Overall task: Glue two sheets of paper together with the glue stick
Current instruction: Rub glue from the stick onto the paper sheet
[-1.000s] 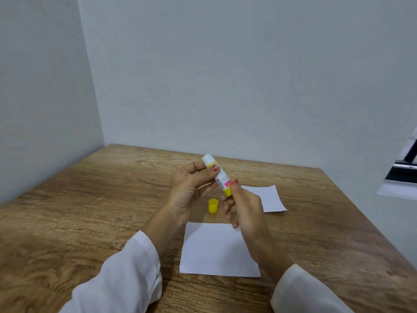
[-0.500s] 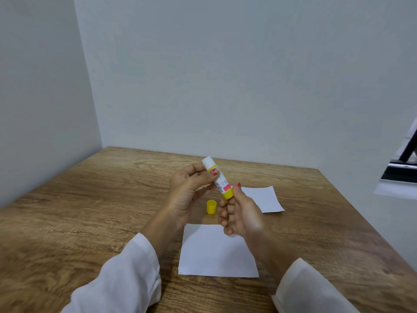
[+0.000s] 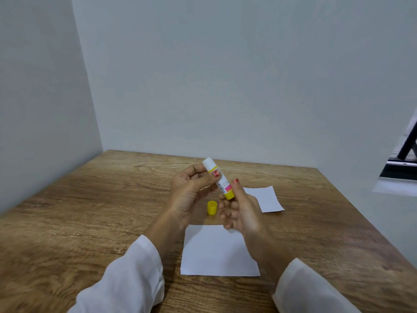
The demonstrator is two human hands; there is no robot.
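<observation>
Both hands are gripping the glue stick [image 3: 218, 179] above the table, your left hand [image 3: 191, 188] pinching its far white end, your right hand [image 3: 239, 208] pinching the near yellow base, its long axis tilting toward the near sheet [image 3: 216, 251].

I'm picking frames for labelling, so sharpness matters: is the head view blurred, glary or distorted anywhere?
Head view: light is soft and even, no glare, only faint shadows under the hands. The glue stick and yellow cap are fairly sharp, though label print is unreadable. The table smears toward the lower corners, and its edges splay with wide-angle distortion.
</observation>
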